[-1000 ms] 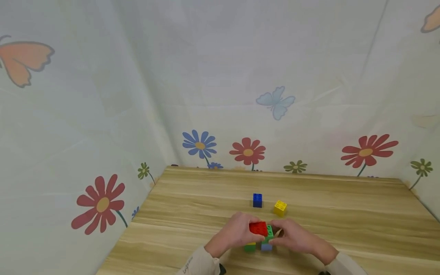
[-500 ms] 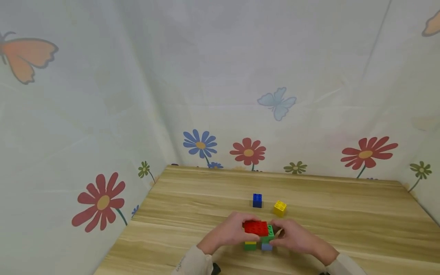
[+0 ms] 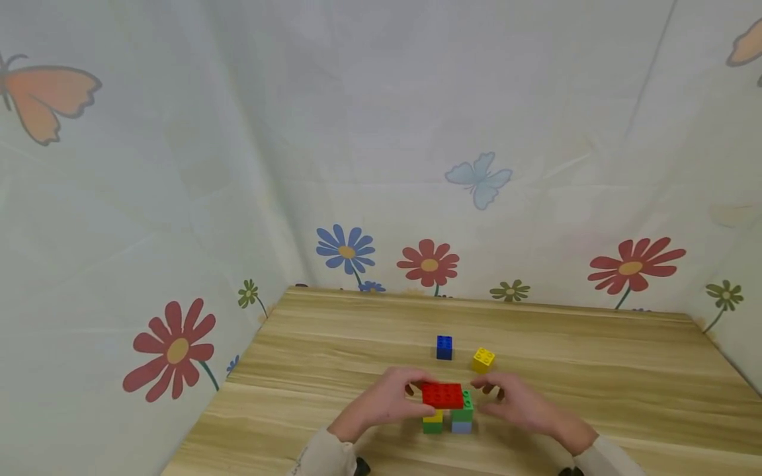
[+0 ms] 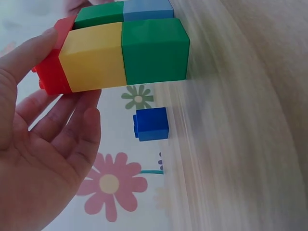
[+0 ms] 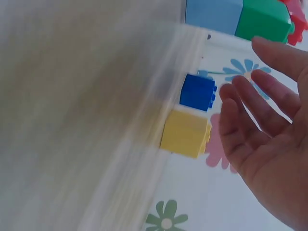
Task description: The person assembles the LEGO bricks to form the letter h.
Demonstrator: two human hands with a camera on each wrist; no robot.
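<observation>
A red brick [image 3: 442, 396] spans two short stacks. The left stack has a yellow brick [image 4: 94, 57] on a green brick [image 4: 156, 52]. In the right one, a green brick [image 5: 263, 20] sits on a light blue brick [image 5: 213, 14], and some of its studs show past the red brick. My left hand [image 3: 387, 400] holds the red brick's left end, thumb on the near side and fingers on the far side, their tips partly hidden in the left wrist view. My right hand [image 3: 524, 408] is slightly apart from the right stack, fingers bent loosely around nothing.
Behind the stacks, a dark blue brick [image 3: 444, 348] and a yellow brick [image 3: 483, 360] stand on the wood-patterned table [image 3: 333, 330]. A pale curtain [image 3: 381, 132] printed with flowers and butterflies rises along the table's far and side edges.
My left hand has slid left along the red brick, uncovering more of its studs. My right hand has drawn away from the green brick. The stacks have stayed in place.
</observation>
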